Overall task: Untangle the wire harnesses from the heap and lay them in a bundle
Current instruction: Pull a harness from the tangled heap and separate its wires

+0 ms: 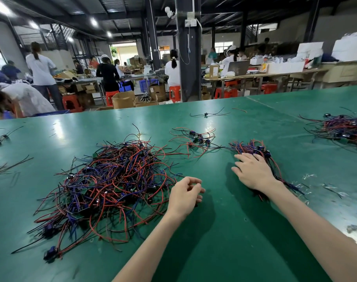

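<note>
The heap (112, 180) of red, blue and black wire harnesses lies on the green table (224, 231), left of centre and closer to the near edge than to the far one. The bundle (253, 146) lies to its right, well apart. In our judgement this gap stops sorted harnesses from snagging the unsorted ones.

We lay the right hand (253, 171) flat on the bundle, whose wires run out from under the wrist toward the near edge. The likely purpose is to hold them aligned. Its fingers (241, 158) are straight and spread, pressing down and gripping nothing.

The left hand (185, 194) hovers at the heap's right margin, placed for the next pick. Its fingers (194, 181) curl loosely toward the thumb. We cannot tell whether a thin wire lies between them.

A small cluster (196, 138) of harnesses lies nearer the far edge, between heap and bundle.
</note>
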